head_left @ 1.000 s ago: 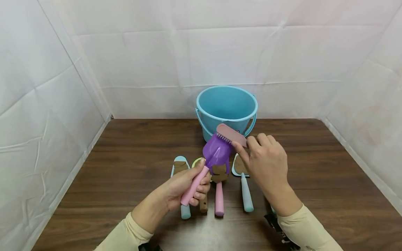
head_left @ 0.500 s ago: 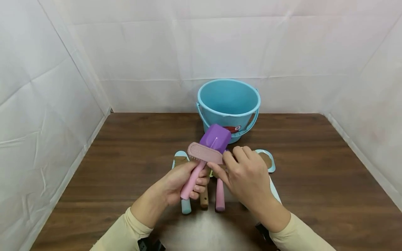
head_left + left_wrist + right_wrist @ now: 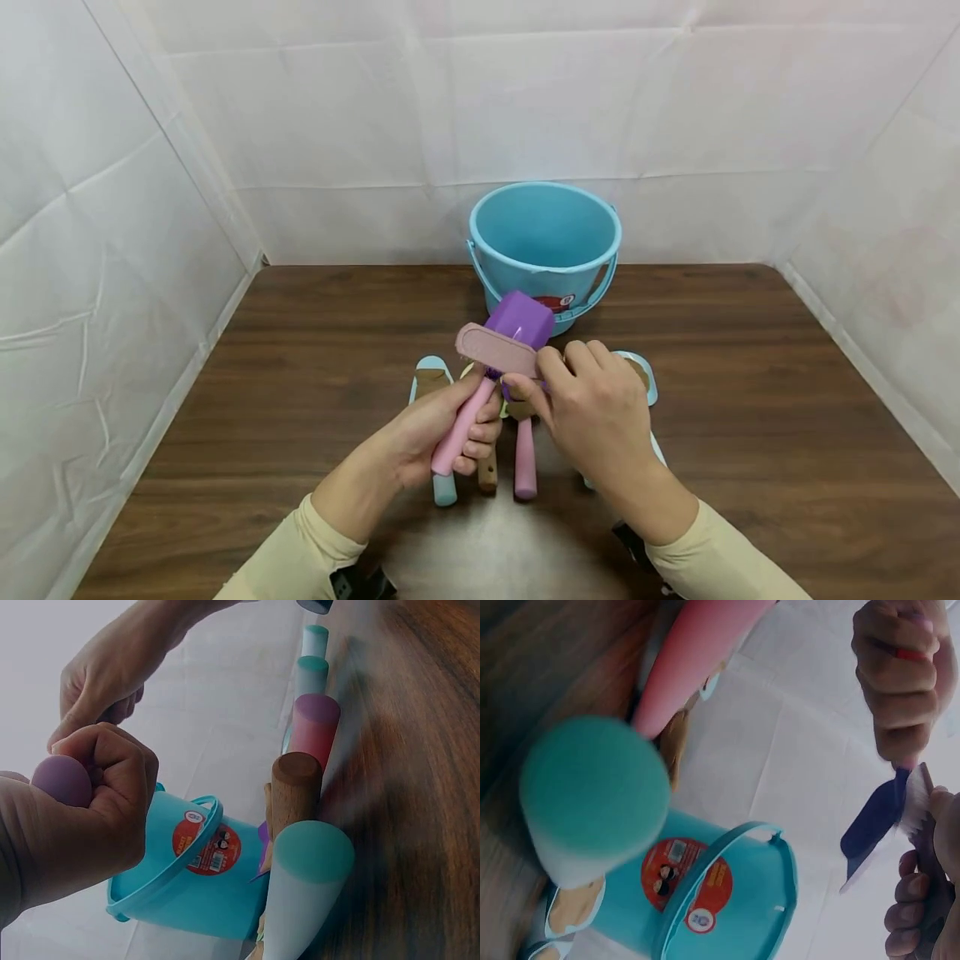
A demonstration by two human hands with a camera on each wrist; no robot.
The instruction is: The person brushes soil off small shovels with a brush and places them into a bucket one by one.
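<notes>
My left hand [image 3: 423, 437] grips the pink handle of a small shovel [image 3: 521, 318] with a purple blade, held tilted above the table. In my right hand [image 3: 600, 408] is a pink brush [image 3: 497, 348], laid across the blade's lower end near the handle. The right wrist view shows the brush's pale bristles [image 3: 913, 806] turned toward the purple blade [image 3: 874, 821]. From the left wrist view, the handle's round end [image 3: 61, 781] sticks out of my fist. Part of the blade is hidden behind the brush.
A light blue bucket [image 3: 513, 275] stands at the back. Several soiled tools lie before it: a light-blue-handled one [image 3: 445, 490], a wooden handle [image 3: 488, 473], a pink handle [image 3: 525, 462] and a light blue-edged one [image 3: 651, 385]. White sheets [image 3: 337, 125] enclose the wooden table [image 3: 300, 350].
My right hand has drawn the brush from the blade's tip down toward the handle, then slightly back up. My left hand keeps its hold, nearly still. The head view has shifted a little.
</notes>
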